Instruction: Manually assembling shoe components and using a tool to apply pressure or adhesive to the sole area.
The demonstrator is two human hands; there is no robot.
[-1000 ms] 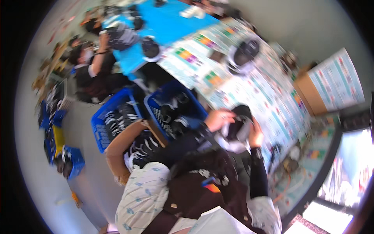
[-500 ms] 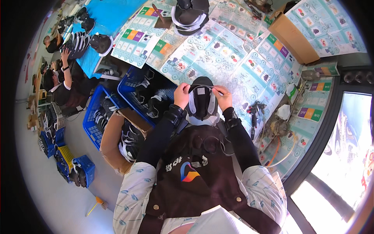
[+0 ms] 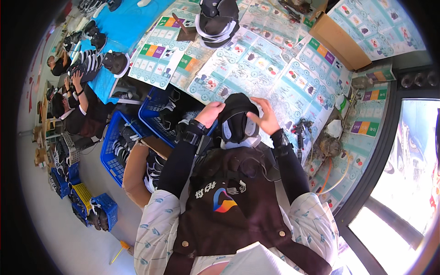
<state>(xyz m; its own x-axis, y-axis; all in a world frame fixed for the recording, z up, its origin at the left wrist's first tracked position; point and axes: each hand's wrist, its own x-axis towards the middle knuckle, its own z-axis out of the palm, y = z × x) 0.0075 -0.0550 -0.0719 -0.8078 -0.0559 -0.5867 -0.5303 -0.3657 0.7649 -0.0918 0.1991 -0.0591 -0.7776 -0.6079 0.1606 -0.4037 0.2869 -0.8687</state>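
A black shoe (image 3: 237, 112) with pale grey side panels and a white edge stands upright at the table's near edge, close against my apron. My left hand (image 3: 210, 114) is closed, its fingertips pinching the shoe's left edge. At the opposite side my right hand (image 3: 268, 117) has thumb and fingers spread, the thumb touching the shoe's collar. The fingers' far sides are partly hidden.
Paper sheets cover the worktable (image 3: 229, 68). Stacked dark shoe parts (image 3: 217, 23) stand beyond, beside a brown-handled tool (image 3: 185, 32). Blue crates (image 3: 112, 153) with shoes and a cardboard box (image 3: 136, 174) sit left. A black tool (image 3: 301, 133) lies right. Co-workers (image 3: 75, 114) work far left.
My right hand has loosened from the dark strip pulled across the shoe's top and spread open. My left hand has moved slightly left. The shoe's opening now looks folded over and rounder.
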